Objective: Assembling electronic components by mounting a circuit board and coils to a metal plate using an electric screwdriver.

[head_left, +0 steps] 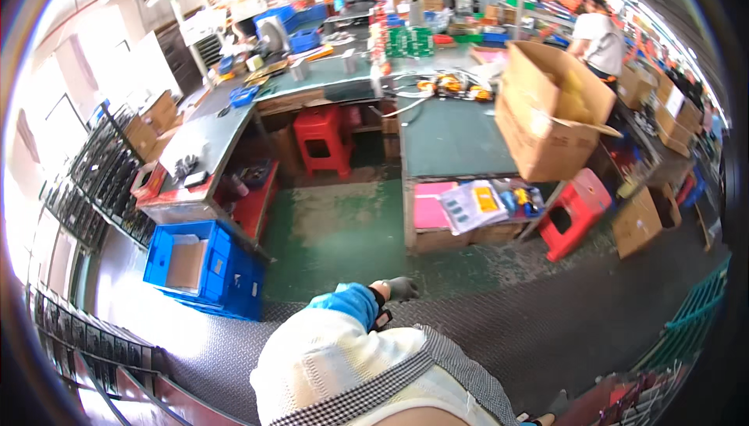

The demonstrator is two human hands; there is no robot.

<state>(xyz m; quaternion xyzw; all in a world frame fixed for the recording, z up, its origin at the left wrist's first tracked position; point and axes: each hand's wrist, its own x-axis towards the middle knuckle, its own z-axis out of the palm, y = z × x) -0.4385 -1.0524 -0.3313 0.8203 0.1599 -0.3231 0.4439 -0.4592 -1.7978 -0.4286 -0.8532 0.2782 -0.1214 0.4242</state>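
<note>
I judged that the bag (468,206) on the shelf (437,241) beneath the bench (452,137) could slide off, because its front corner overhung and a passing arm might snag it. It looked clear and wrinkled, with a yellow label (487,198) and bluish patches. The left hand (401,289), dark-covered and blurred, was nearest, in front of the bench, the right hand (544,420) farther from it; I couldn't tell how open either's fingers were or whether they held anything.

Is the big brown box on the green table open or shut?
Open. The big brown box has no closed top: a flap sticks out, and something yellowish shows inside.
</note>
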